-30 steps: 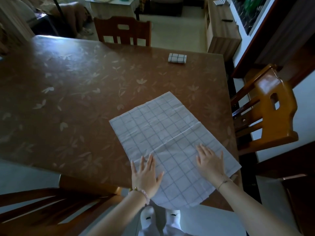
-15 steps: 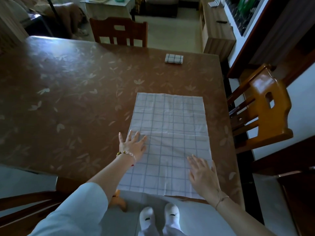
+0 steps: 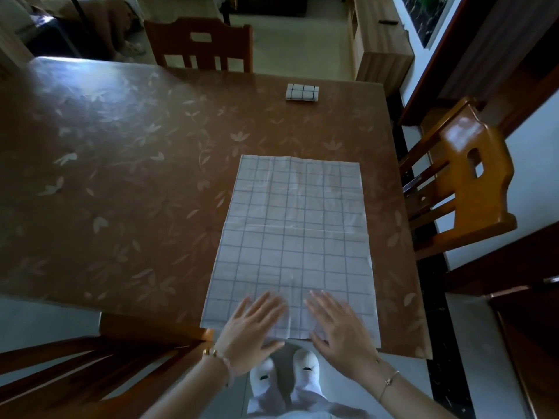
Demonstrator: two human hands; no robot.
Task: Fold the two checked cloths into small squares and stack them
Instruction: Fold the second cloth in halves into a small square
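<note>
Palms down, your left hand and right hand rest side by side, just apart, on the near edge of the large pale cloth with thin dark grid lines. Your fingers are straight and lightly spread, gripping nothing. That cloth lies opened flat on the brown leaf-patterned table directly before you, with a crease across its middle and its near edge at the table's near edge. The small folded checked cloth sits well apart, close to the far edge. You have a dark wooden chair at the far side and an orange-brown wooden chair at your right.
</note>
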